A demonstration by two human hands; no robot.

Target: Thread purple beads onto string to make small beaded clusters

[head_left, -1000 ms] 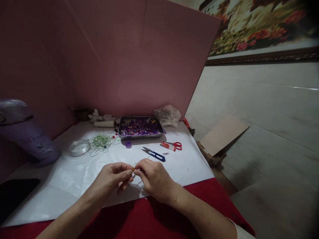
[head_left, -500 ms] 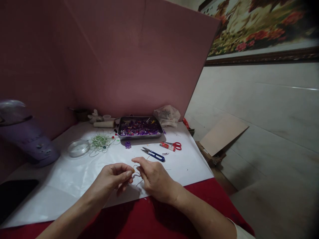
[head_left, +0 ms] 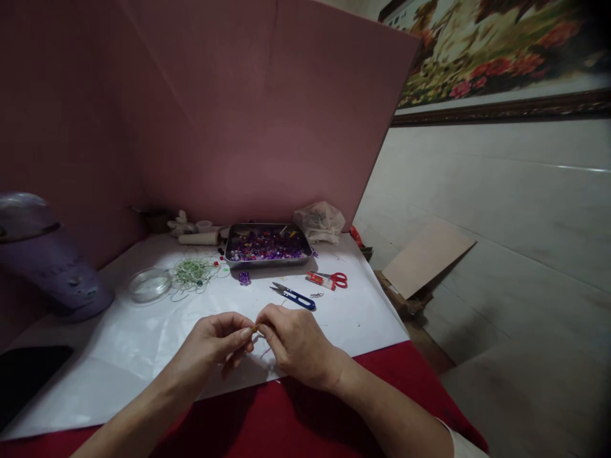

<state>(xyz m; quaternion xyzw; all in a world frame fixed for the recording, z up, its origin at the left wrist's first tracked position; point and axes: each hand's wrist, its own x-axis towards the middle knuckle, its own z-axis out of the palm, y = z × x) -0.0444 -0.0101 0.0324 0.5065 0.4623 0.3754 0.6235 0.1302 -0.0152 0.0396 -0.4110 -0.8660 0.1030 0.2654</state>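
Between my fingertips is a small orange-brown knotted cord [head_left: 255,329], with thin loose ends hanging below it. My left hand [head_left: 224,340] pinches it between thumb and forefinger. From the other side my right hand [head_left: 296,343] closes thumb and forefinger on the same cord, its fingertips nearly touching the left ones. The fine detail of the knot is hidden by the fingers. Just beyond my hands lie blue thread snips [head_left: 294,296], blades pointing left. A purple bead cluster [head_left: 244,278] sits farther back on the white sheet [head_left: 143,356].
A metal tray [head_left: 270,262] of mostly purple beads stands at the back, beside a plastic bag [head_left: 321,222]. Red-handled scissors [head_left: 339,279] and a red lighter [head_left: 321,280] lie right. Left are tangled green cord [head_left: 193,272], a clear round dish [head_left: 149,284] and a purple tumbler [head_left: 57,273].
My right forefinger, raised and extended before, has curled down to pinch the cord. The small cord loop that stood open between the hands no longer shows. My left hand stays in place.
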